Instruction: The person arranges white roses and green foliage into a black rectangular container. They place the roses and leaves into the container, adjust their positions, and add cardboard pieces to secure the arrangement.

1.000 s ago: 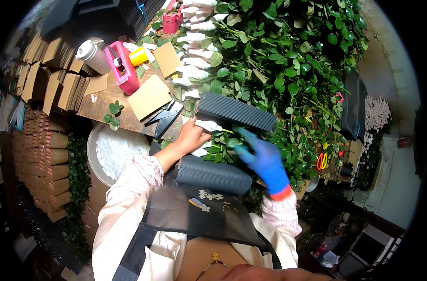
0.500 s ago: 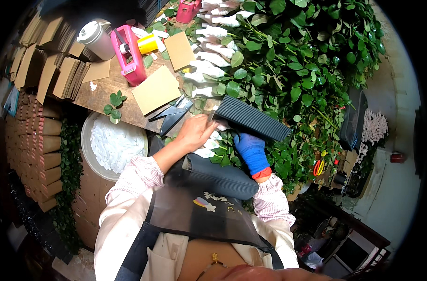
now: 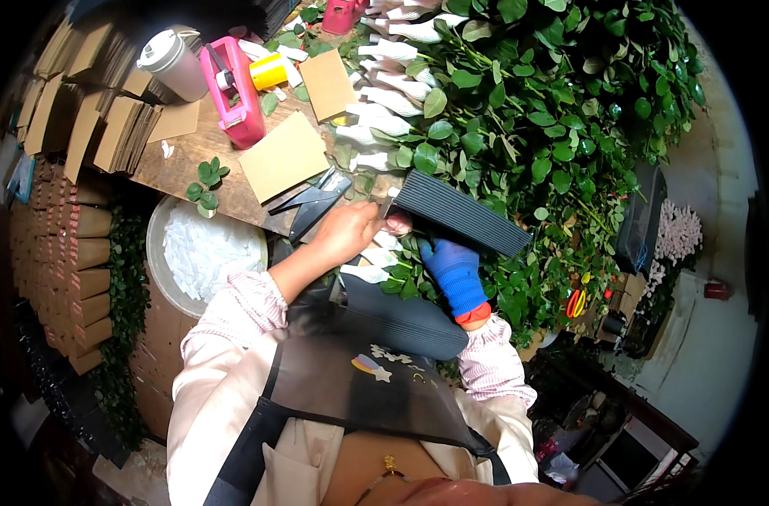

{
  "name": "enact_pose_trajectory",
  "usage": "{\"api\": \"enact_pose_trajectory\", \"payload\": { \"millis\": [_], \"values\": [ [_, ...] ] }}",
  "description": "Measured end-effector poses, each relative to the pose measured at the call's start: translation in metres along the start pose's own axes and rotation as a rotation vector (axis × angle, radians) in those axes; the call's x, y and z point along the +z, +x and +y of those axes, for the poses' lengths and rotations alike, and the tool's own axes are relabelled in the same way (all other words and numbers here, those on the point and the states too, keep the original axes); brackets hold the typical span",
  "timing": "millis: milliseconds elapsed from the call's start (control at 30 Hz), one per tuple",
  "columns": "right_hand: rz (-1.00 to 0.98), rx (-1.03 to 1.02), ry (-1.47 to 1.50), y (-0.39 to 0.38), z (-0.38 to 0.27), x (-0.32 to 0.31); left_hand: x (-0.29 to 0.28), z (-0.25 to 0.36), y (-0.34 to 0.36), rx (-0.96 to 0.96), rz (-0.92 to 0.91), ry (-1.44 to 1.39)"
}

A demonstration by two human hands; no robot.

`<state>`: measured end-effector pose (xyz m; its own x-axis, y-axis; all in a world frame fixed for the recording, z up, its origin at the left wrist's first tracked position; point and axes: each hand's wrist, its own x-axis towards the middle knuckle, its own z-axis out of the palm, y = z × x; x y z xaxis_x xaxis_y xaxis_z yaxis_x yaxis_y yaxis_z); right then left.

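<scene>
My bare left hand (image 3: 344, 234) is closed, its fingertips at a pale pink flower head (image 3: 397, 222) by the left end of a black ribbed panel (image 3: 465, 212). My right hand (image 3: 450, 266), in a blue knitted glove with a red cuff, is curled around leafy stems just under that panel; leaves and the panel hide most of its fingers. Below and between my hands lie white netted flower buds (image 3: 366, 272). A rounded black ribbed pad (image 3: 410, 325) rests in front of my body. Beside my left hand lies a black stapler-like tool (image 3: 315, 202), touched by neither hand.
Leafy stems (image 3: 545, 126) with a row of white netted buds (image 3: 384, 122) heap the right. Brown cards (image 3: 283, 164), a pink holder (image 3: 237, 97), a yellow roll (image 3: 268, 72) and a white-lidded jug (image 3: 174, 67) stand left. A tub (image 3: 158, 282) holds white strips.
My left hand has shifted slightly up, and more of the pink flower head shows at its fingertips. The gloved right hand stays nearly in place beneath the panel.
</scene>
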<state>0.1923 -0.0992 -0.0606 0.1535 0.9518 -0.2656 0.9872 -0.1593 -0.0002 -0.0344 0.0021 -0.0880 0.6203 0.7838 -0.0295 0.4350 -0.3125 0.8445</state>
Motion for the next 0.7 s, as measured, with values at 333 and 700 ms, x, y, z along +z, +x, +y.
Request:
{"api": "enact_pose_trajectory", "payload": {
  "millis": [333, 700],
  "values": [
    [-0.233, -0.035, 0.210, 0.000, 0.007, -0.021, -0.044, 0.003, -0.019, -0.263, -0.069, -0.120],
    [-0.326, -0.001, 0.186, -0.001, -0.003, -0.034, -0.051, 0.007, -0.026, -0.080, 0.308, -0.268]
  ]
}}
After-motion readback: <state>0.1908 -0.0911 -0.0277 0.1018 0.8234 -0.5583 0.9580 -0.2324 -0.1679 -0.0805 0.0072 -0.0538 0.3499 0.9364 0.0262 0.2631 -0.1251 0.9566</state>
